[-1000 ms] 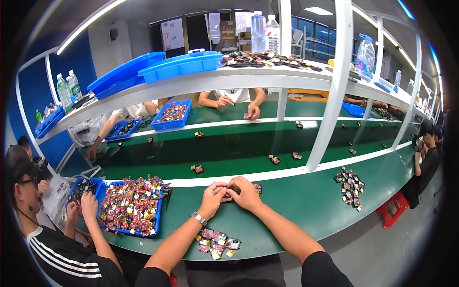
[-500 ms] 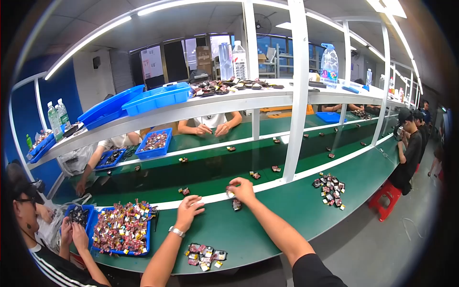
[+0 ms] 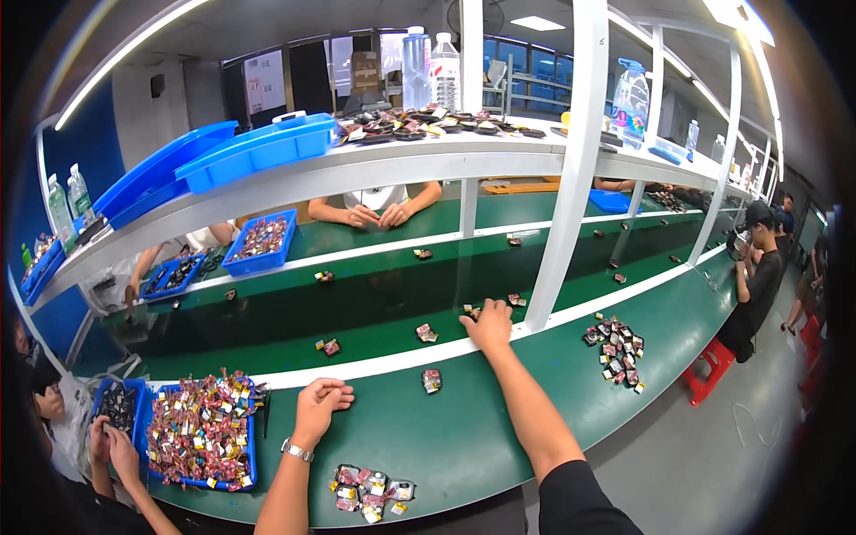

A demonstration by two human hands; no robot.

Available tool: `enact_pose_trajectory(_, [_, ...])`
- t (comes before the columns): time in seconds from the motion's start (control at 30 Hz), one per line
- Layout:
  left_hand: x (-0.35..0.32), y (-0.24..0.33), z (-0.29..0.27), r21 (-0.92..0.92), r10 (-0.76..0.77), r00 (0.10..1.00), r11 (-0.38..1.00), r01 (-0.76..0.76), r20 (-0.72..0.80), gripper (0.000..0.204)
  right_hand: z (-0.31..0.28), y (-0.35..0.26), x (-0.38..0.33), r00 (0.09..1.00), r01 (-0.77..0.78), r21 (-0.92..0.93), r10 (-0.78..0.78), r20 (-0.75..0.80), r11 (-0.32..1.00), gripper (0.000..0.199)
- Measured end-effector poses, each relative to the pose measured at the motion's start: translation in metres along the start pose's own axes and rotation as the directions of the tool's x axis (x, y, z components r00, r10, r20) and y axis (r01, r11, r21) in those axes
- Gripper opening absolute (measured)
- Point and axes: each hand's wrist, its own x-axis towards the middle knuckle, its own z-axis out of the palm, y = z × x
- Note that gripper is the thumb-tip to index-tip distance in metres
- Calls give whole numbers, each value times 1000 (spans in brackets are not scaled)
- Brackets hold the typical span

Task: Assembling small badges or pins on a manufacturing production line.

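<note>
At six o'clock, a small pile of wrapped packets [image 3: 370, 490] lies at the near edge of a green workbench [image 3: 499, 446]. Just beyond, at seven o'clock, the left hand [image 3: 319, 403] rests loosely curled on the bench; whether it holds anything is hidden. A single packet [image 3: 432, 381] lies between the hands. At centre, the right hand [image 3: 489, 326] reaches onto the green conveyor belt [image 3: 374, 303], palm down over a packet [image 3: 470, 311], its grip hard to make out. A white shelf [image 3: 357, 174] with blue trays [image 3: 259, 147] spans twelve o'clock.
</note>
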Motion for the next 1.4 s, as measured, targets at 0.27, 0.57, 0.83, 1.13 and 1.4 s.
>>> enact_pose_trajectory(0.27, [7, 12, 15, 26, -131, 977, 991, 128, 171, 26, -6, 21, -15, 972, 121, 507, -205, 115, 853, 42])
enact_pose_trajectory(0.57, [9, 10, 26, -152, -123, 940, 972, 178, 319, 35, -74, -99, -95, 484, 301, 820, -819, 308, 486, 47])
enact_pose_trajectory(0.83, [2, 2, 32, -284, -163, 966, 934, 217, 203, 25, -54, -110, -134, 670, 591, 610, -742, -6, 528, 32])
enact_pose_trajectory(1.13, [-1, 5, 38, -337, -76, 985, 933, 126, 157, 33, -47, -131, -147, 668, 722, 428, -708, -230, 543, 22])
enact_pose_trajectory(1.4, [0, -2, 42, -311, -154, 967, 926, 213, 204, 32, -40, -114, -138, 646, 640, 554, -763, -15, 532, 17])
